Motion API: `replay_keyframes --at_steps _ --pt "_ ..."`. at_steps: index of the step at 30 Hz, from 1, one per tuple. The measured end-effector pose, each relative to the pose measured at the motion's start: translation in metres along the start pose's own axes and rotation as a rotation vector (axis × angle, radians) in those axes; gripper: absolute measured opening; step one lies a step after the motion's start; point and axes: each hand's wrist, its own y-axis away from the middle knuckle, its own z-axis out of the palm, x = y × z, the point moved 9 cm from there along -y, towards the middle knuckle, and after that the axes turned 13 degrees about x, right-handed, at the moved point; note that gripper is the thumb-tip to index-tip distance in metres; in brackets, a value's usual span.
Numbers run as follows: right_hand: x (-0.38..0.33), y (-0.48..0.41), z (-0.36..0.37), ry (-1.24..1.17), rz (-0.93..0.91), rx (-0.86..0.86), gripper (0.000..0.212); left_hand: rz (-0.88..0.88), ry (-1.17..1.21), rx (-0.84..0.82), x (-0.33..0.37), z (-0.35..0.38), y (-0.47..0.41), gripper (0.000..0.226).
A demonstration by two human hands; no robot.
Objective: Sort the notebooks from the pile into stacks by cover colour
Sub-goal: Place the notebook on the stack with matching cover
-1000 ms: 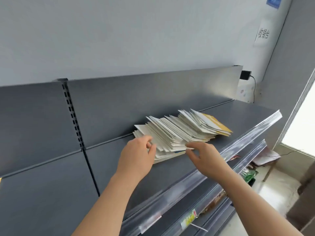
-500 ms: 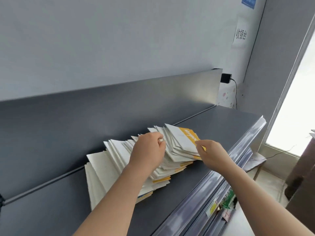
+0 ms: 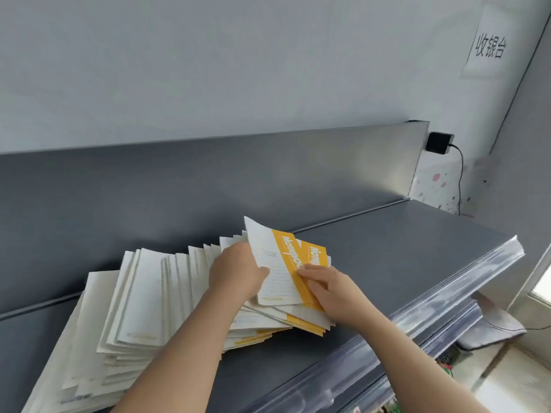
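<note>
The left hand [image 3: 235,272] pinches the top notebook [image 3: 275,272], tilted up off the fanned pile [image 3: 134,308] on the shelf [image 3: 402,248]; the right hand [image 3: 331,290] touches its yellow band, grip unclear. Lift one notebook only, and start a yellow stack further right.

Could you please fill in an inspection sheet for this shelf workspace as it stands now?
Surface: grey metal shelf, with a clear plastic strip along its front.
Job's things: fanned pile of notebooks, mostly white faces showing; top notebook, white with a yellow band, tilted up off the pile; no sorted stacks seen.
Clutter: nothing seen.
Grippers: left hand grips the top notebook's left edge; right hand pinches its yellow side.
Cables: black adapter on the wall beyond the shelf end, its cable hanging down.
Surroundings: pale wall, paper sign, lower shelves, bright window at right.
</note>
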Motion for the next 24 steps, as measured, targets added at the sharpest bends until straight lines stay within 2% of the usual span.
replay_keyframes --at_steps 5,12,18,21,24 --pt "0.028 -0.008 -0.017 -0.114 0.130 0.126 0.030 -0.111 0.022 0.073 -0.016 -0.008 -0.002 0.010" --pt "0.027 -0.008 0.003 -0.138 0.089 0.001 0.043 -0.197 0.091 0.146 -0.021 -0.018 0.004 0.014" --pt "0.010 -0.004 0.013 -0.203 0.025 -0.060 0.048 -0.255 0.121 0.087 -0.017 -0.017 0.018 0.030" --pt "0.011 -0.006 0.009 -0.198 0.031 -0.041 0.041 -0.287 0.187 0.110 -0.024 -0.019 0.022 0.033" --pt "0.016 -0.006 -0.001 -0.197 0.065 -0.004 0.027 -0.268 0.269 0.166 -0.025 -0.026 0.028 0.020"
